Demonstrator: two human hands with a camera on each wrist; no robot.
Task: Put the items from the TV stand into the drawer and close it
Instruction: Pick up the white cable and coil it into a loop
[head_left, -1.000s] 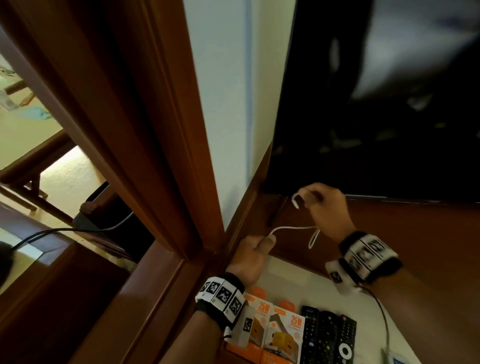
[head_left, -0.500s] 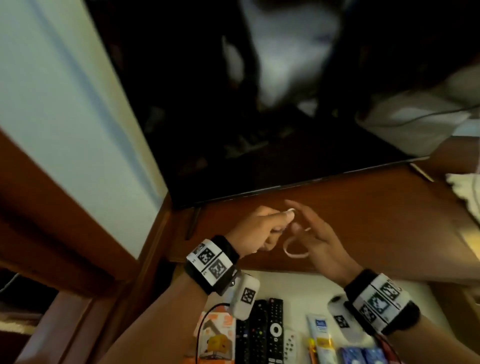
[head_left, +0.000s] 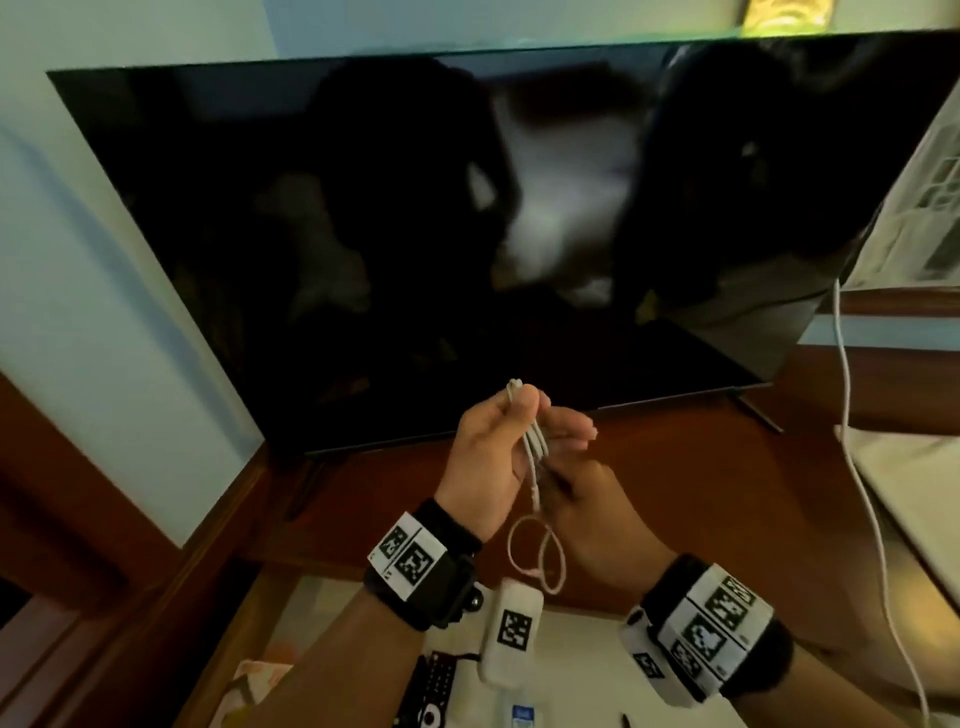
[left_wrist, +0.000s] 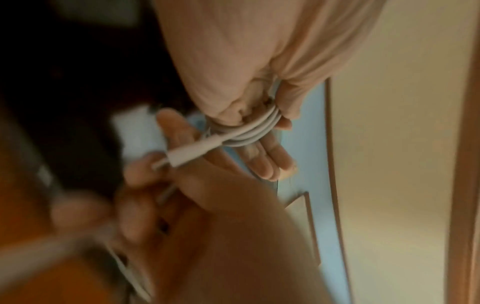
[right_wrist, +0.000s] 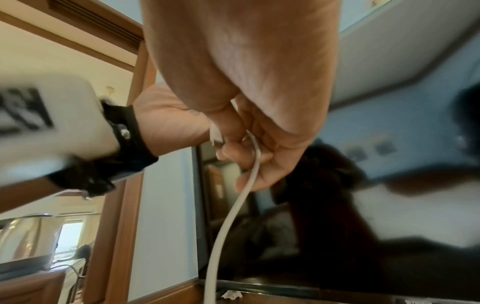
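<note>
While my left hand (head_left: 488, 452) pinches the coiled cable (head_left: 535, 447) before the TV (head_left: 415, 234), my right hand (head_left: 587, 512) grips its loose tail — I judge I'm bundling. Next comes the open drawer (head_left: 582, 675) below it.

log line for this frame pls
phase: coiling cable | left hand: pinches white cable coils | right hand: holds cable tail | drawer: open
</note>
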